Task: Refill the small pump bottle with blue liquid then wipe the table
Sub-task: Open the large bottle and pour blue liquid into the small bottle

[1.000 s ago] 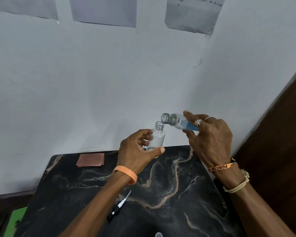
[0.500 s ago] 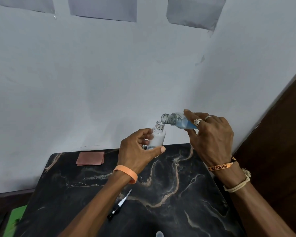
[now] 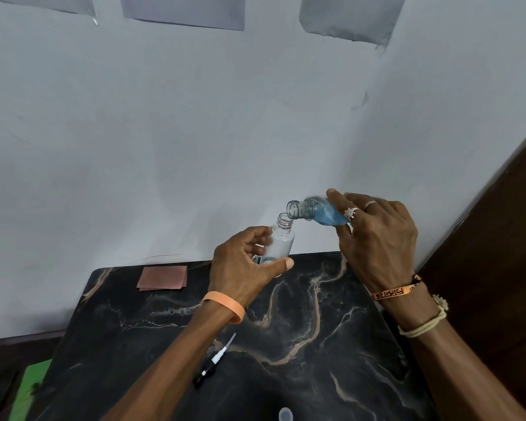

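A pale wall [image 3: 164, 147] fills the space behind both hands, with sheets of paper [image 3: 182, 10] stuck high above them. Under the hands lies a black marble-patterned table [image 3: 331, 344].

The left hand [image 3: 240, 268] has its fingers and thumb curled round the lower body of the small pump bottle [image 3: 281, 238]. The bottle stands nearly upright in that grip, held over the table's far edge, its open threaded neck rising above the fingers. It looks clear, and whether any liquid is inside cannot be told.

The right hand [image 3: 377, 238], up and to the right of the left, grips the supply bottle [image 3: 319, 212] by its base. This bottle is tipped almost flat, with its open mouth pointing left just above and beside the small bottle's neck. The blue liquid [image 3: 328, 217] sits in the part nearest the gripping fingers.

A pinkish folded cloth [image 3: 163, 278] lies on the table left of the left hand. The pump head [image 3: 214, 360], black and white with its thin tube, lies on the table beside the left forearm. A small pale cap [image 3: 285, 414] sits at the near edge, between the two arms.
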